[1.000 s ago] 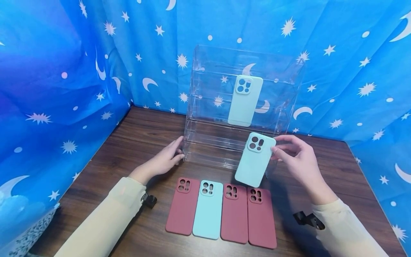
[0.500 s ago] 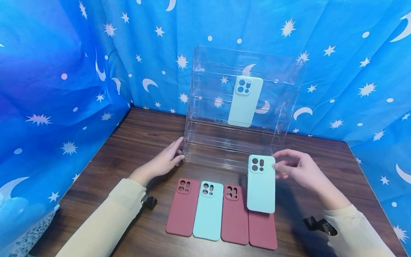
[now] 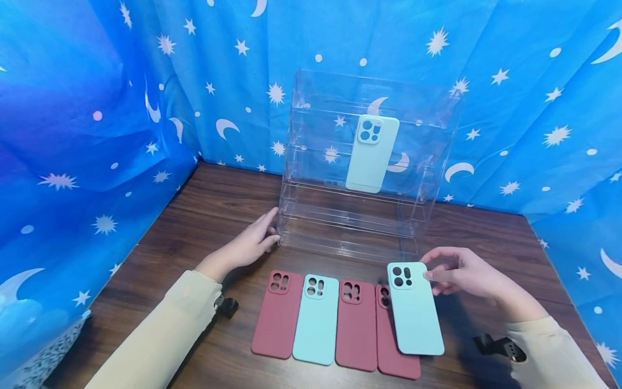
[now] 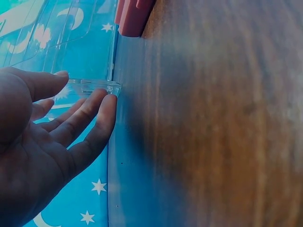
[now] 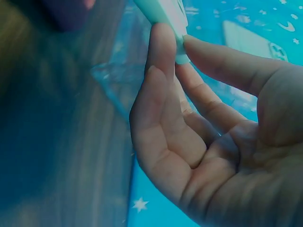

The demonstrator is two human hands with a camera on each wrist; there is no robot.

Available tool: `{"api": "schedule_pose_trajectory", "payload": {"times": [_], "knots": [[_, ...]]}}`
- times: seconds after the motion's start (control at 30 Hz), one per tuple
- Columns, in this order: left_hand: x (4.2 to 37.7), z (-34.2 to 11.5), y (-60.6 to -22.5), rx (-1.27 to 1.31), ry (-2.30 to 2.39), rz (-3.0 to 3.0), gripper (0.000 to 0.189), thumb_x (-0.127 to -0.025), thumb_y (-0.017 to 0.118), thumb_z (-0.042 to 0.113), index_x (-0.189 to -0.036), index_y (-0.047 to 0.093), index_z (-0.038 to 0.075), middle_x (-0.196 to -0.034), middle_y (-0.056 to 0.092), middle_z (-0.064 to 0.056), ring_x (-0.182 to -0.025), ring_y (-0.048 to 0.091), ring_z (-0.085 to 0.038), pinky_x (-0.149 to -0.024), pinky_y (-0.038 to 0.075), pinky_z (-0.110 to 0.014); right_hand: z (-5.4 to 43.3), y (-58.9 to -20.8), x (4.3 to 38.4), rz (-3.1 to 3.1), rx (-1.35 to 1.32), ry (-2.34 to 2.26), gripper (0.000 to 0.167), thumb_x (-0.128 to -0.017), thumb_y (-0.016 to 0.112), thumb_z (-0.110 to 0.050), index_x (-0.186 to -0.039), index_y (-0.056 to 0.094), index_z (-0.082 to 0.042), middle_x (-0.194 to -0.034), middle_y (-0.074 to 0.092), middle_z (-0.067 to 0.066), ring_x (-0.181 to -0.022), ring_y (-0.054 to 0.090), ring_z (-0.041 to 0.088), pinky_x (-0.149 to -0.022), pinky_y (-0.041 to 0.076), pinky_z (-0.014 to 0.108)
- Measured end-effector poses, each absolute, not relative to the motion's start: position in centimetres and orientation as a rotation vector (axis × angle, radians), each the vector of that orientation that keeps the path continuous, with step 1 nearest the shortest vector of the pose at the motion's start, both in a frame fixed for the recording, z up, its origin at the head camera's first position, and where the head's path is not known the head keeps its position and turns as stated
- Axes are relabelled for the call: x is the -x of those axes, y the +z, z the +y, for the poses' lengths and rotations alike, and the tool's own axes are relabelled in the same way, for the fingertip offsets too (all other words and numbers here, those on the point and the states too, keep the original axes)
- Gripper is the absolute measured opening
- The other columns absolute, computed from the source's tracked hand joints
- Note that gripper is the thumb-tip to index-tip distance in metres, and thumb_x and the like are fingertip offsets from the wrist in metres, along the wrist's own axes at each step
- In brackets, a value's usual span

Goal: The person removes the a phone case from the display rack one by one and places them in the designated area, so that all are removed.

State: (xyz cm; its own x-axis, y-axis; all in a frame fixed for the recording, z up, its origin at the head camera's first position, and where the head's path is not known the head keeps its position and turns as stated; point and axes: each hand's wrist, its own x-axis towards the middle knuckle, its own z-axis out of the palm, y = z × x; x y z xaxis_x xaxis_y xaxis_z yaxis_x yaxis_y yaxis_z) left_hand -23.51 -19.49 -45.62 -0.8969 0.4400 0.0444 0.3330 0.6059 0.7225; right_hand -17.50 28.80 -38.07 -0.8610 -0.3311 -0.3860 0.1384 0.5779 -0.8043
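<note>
My right hand (image 3: 466,275) pinches a mint phone case (image 3: 419,319) by its upper right edge, between thumb and fingers. The case hangs over the right part of the rightmost dark red phone case (image 3: 387,340). My left hand (image 3: 248,243) rests its fingertips against the left side of a clear acrylic display rack (image 3: 335,246). Its fingers are relaxed, and the left wrist view shows fingertips (image 4: 110,101) at the rack's clear edge. Another mint phone case (image 3: 373,162) stands upright on a middle tier of the rack.
On the wooden table (image 3: 228,183), in front of the rack, a row holds a red phone case (image 3: 276,319), a mint case (image 3: 316,329), another red case (image 3: 356,337) and the partly covered one. A blue star-and-moon cloth (image 3: 262,59) hangs behind and at both sides.
My right hand has brought the mint phone case down and toward me from the rack's lower right front, ending farther right. The left hand stays at the rack's side.
</note>
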Motion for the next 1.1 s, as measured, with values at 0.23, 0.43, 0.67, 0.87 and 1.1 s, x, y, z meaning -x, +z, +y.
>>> {"api": "schedule_pose_trajectory", "payload": {"times": [0.23, 0.43, 0.67, 0.87, 1.1], "knots": [[23.5, -19.5, -45.5, -0.622, 1.151, 2.67, 0.072, -0.109, 0.052, 0.015, -0.165, 0.009, 0.001, -0.143, 0.05, -0.026, -0.094, 0.068, -0.02, -0.084, 0.061, -0.033, 32.1, -39.5, 17.0, 2.251, 0.09, -1.228, 0.049, -0.101, 0.067, -0.021, -0.138, 0.049, 0.006, -0.097, 0.077, 0.01, -0.08, 0.075, 0.025, -0.075, 0.063, 0.038], [23.5, -19.4, -45.3, -0.629, 1.17, 2.657, 0.073, -0.109, 0.053, 0.014, -0.165, 0.009, 0.0, -0.144, 0.049, -0.027, -0.095, 0.069, -0.022, -0.082, 0.062, -0.032, 35.0, -40.4, 16.6, 2.157, 0.094, -1.247, 0.043, -0.104, 0.062, -0.019, -0.136, 0.047, 0.007, -0.098, 0.077, 0.006, -0.082, 0.075, 0.023, -0.076, 0.063, 0.039], [23.5, -19.5, -45.4, -0.627, 1.166, 2.659, 0.073, -0.109, 0.053, 0.014, -0.165, 0.009, 0.001, -0.137, 0.053, -0.026, -0.092, 0.069, -0.021, -0.081, 0.062, -0.031, 36.4, -41.1, 16.4, 2.145, 0.049, -1.255, 0.04, -0.105, 0.061, -0.02, -0.135, 0.05, 0.005, -0.1, 0.078, 0.004, -0.084, 0.076, 0.022, -0.078, 0.063, 0.038], [23.6, -19.6, -45.8, -0.622, 1.166, 2.654, 0.074, -0.109, 0.052, 0.016, -0.166, 0.007, 0.004, -0.141, 0.051, -0.025, -0.096, 0.07, -0.022, -0.082, 0.062, -0.03, 36.2, -41.8, 16.1, 2.196, -0.007, -1.227, 0.05, -0.104, 0.064, -0.022, -0.138, 0.047, 0.01, -0.098, 0.078, 0.004, -0.083, 0.076, 0.02, -0.076, 0.063, 0.036], [23.6, -19.5, -45.8, -0.627, 1.166, 2.665, 0.073, -0.109, 0.052, 0.015, -0.165, 0.008, 0.002, -0.148, 0.047, -0.027, -0.099, 0.07, -0.025, -0.082, 0.062, -0.03, 35.4, -42.2, 15.8, 2.263, -0.052, -1.191, 0.053, -0.101, 0.067, -0.022, -0.138, 0.049, 0.011, -0.093, 0.078, 0.006, -0.081, 0.076, 0.02, -0.074, 0.063, 0.035]]}}
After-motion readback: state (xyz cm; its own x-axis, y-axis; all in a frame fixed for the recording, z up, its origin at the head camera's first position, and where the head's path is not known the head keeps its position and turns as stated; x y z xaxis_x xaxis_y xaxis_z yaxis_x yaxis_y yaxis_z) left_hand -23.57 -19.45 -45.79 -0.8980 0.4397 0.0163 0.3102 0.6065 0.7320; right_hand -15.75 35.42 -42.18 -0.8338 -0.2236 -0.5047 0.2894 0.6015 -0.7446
